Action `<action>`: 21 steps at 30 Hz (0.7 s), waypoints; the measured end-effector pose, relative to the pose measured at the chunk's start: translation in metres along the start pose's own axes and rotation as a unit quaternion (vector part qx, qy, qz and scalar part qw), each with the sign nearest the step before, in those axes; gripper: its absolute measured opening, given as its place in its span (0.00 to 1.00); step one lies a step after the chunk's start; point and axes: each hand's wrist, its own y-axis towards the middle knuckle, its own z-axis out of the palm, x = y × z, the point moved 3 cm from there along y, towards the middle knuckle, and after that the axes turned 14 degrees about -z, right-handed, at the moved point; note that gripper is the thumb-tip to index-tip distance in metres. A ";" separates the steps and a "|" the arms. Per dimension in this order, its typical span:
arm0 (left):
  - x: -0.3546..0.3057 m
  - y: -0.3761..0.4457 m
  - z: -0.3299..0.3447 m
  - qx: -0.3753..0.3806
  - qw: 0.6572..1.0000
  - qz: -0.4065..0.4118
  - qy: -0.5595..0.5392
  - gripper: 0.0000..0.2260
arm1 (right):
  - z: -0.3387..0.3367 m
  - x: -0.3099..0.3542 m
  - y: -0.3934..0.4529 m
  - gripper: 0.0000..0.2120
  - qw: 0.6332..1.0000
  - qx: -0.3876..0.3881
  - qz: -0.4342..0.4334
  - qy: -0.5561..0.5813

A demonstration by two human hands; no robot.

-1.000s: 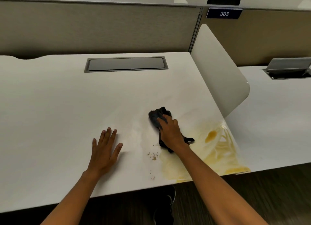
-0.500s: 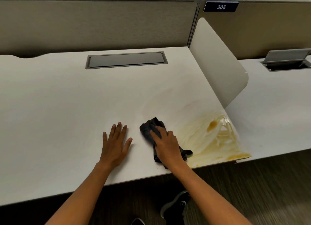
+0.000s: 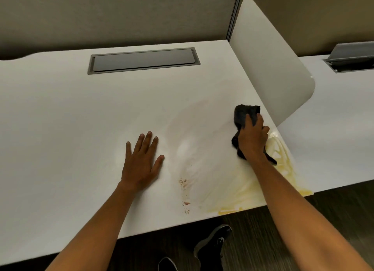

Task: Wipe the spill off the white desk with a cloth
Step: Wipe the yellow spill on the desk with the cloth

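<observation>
White laminate forms the flat top of the desk, which fills most of the head view. A yellow liquid spill, smeared into streaks, covers the desk's lower right corner and reaches the front edge. Small brown crumbs lie just left of the streaks. The right hand, at centre right of the frame, has its fingers curled over a crumpled dark grey cloth and presses it onto the desk at the upper edge of the spill. The cloth lies near the base of the white curved divider panel. The left hand, at frame centre, rests flat on the desk with fingers spread and straight, holding nothing. A grey rectangular cable hatch sits closed in the desk at upper centre. Two dark shoes show below the desk edge.
</observation>
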 end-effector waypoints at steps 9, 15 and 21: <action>0.002 0.003 0.002 0.009 1.000 -0.001 -0.012 0.30 | 0.012 0.043 0.021 0.26 0.998 0.036 -0.002 0.056; 0.001 0.003 0.002 0.013 1.000 -0.001 -0.025 0.30 | 0.007 0.109 -0.045 0.25 0.988 0.079 -0.076 0.110; 0.000 0.003 0.000 0.009 1.000 -0.002 -0.021 0.30 | 0.017 0.157 -0.133 0.31 0.986 0.066 -0.100 0.116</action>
